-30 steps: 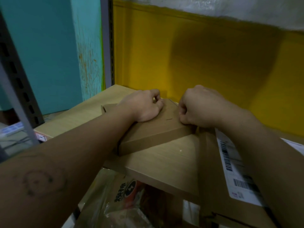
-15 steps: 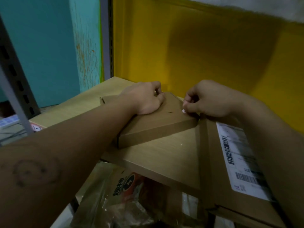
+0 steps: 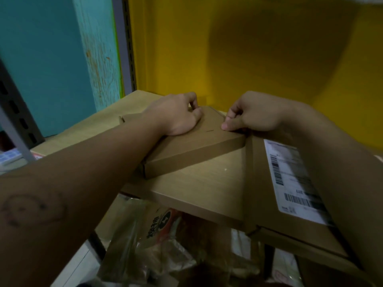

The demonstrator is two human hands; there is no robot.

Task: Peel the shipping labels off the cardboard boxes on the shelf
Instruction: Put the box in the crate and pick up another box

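A flat brown cardboard box [image 3: 186,150] is being gripped by left hand [image 3: 176,117] and right hand [image 3: 255,114]; a white label [image 3: 294,183] is being seen at the latter's five o'clock.

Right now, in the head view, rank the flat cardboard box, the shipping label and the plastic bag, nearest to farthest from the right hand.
1. flat cardboard box: touching the thumb of the right hand, on its left.
2. shipping label: on the neighbouring box, toward the person.
3. plastic bag: lowest, under the boxes.
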